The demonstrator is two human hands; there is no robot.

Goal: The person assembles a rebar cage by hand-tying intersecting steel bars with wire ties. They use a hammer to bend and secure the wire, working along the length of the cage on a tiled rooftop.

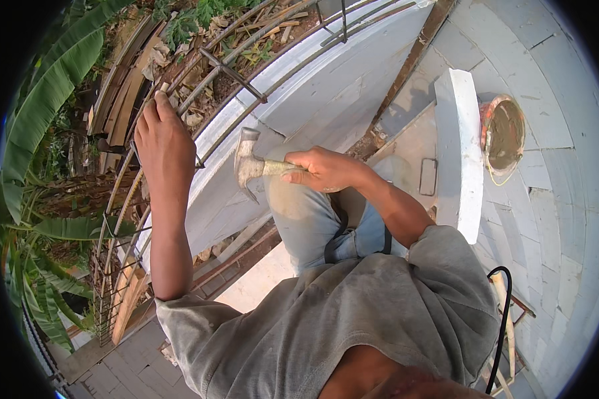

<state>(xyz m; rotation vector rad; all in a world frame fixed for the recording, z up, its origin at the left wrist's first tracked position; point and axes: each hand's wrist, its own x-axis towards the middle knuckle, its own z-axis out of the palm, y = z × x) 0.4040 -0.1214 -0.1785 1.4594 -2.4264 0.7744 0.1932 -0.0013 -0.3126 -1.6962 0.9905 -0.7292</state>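
Observation:
My right hand (326, 169) is wrapped round the handle of a claw hammer (247, 165), its metal head pointing left above my jeans-covered knee. Farther left, my left hand (164, 136) is closed over the reinforcing bars (209, 73). A small pale stub (164, 87) shows at its fingertips; what the fingers grip is mostly hidden. The bars form a long curved cage tied with cross pieces. It runs along the outer side of a pale block wall (326, 100), and the hammer head is apart from it.
A bucket (506, 136) with grey-brown mortar stands at the right, beside an upright white-edged slab (469, 159). Planks (123, 93) and banana leaves (60, 86) lie beyond the bars at the left. A black cable (506, 319) loops at the lower right.

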